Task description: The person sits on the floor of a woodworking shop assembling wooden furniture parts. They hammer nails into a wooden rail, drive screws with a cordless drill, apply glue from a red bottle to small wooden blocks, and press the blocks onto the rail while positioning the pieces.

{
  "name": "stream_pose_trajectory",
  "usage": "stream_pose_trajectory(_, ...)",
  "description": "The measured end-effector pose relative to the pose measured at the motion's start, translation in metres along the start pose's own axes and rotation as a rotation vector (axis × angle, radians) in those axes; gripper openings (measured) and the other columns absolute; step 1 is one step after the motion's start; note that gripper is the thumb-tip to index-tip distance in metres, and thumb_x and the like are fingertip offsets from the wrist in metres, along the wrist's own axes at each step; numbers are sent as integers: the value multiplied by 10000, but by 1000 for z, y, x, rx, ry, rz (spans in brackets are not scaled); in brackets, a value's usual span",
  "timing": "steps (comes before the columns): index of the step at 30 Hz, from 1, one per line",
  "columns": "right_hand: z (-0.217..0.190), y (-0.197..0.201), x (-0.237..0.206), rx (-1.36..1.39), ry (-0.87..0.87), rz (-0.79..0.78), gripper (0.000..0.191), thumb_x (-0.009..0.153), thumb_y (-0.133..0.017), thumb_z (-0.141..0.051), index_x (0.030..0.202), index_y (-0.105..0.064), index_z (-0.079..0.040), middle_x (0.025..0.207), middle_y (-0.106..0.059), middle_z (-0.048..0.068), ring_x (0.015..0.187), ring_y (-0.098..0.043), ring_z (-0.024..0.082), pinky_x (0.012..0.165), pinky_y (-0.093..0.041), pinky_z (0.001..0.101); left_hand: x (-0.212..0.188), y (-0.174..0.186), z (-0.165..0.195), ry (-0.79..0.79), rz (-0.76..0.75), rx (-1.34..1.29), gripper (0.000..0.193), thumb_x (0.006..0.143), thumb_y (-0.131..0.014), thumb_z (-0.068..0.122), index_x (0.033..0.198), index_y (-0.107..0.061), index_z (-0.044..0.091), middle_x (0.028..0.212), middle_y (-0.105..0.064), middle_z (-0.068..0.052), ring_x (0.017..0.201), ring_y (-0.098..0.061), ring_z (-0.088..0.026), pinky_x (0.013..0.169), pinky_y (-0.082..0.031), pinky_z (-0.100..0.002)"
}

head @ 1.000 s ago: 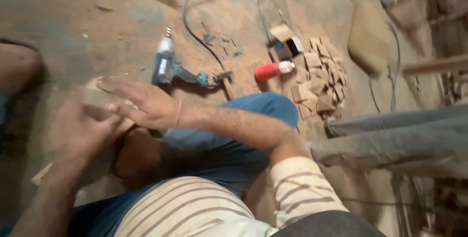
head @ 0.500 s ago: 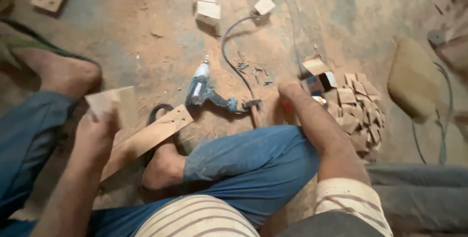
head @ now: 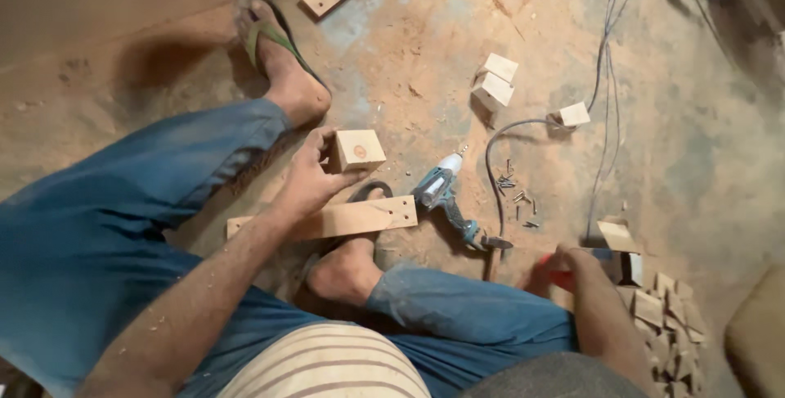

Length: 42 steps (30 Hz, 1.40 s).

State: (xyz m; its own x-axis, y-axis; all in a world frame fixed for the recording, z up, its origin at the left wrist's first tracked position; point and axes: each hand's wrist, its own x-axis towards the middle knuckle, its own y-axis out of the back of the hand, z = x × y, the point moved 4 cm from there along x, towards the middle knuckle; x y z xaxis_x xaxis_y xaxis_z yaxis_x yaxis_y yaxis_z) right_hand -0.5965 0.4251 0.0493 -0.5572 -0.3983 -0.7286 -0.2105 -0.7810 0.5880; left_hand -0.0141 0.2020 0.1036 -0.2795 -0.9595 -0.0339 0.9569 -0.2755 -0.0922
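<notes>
left hand pinching wood block just above the plank, not yet fixed. right hand closed on red-handled tool, right of the plank; drill idle between.

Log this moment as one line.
left hand: holds block | right hand: on red handle | drill: on floor, untouched

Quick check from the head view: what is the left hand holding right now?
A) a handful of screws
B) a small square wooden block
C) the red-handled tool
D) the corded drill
B: the left hand grips a small square wooden block just above the flat wooden strip, while the corded drill lies untouched on the floor.
</notes>
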Motion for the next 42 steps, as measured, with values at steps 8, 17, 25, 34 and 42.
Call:
stream_pose_trajectory(8,-28,110,-17,1339,568,330,558,988,-707,-413,1249,-643,76,1100,-672,335,970,-596,237,855,-489,417,-5,-14,-9,106,-198,-307,585,839,-831,158,1337,-605,-51,1236,-705,-109,1119,-668,-142,984,-566,-315)
stream_pose_trajectory(17,-189,225,-179,1931,1197,219,702,958,-696,-582,1358,-551,-23,1190,-680,162,1086,-680,313,998,-591,468,-28,-25,3,94,-241,-252,590,755,-859,129,1270,-609,-18,1155,-714,-86,1054,-688,-155,930,-570,-315)
stream_pose_trajectory(25,-304,222,-269,1760,1377,413,590,902,-884,-309,1302,-577,-2,1208,-673,88,1140,-667,241,1009,-565,408,-34,-5,31,32,-84,89,697,688,-915,258,1280,-616,41,1131,-744,-116,1058,-718,-191,919,-568,-348)
stream_pose_trajectory(34,-329,222,-308,1633,1452,619,703,840,-931,-350,1340,-577,-5,1267,-686,88,1167,-657,212,1047,-532,379,-35,0,42,-191,-10,271,730,721,-895,333,1317,-582,48,1192,-698,-201,1138,-683,-354,939,-539,-432)
stream_pose_trajectory(42,-330,216,-306,1579,1423,740,671,840,-942,-359,1298,-611,2,1208,-693,70,1115,-655,193,1027,-528,355,-36,-5,43,-195,-12,335,768,690,-920,364,1305,-573,63,1179,-693,-209,1109,-683,-374,914,-542,-448)
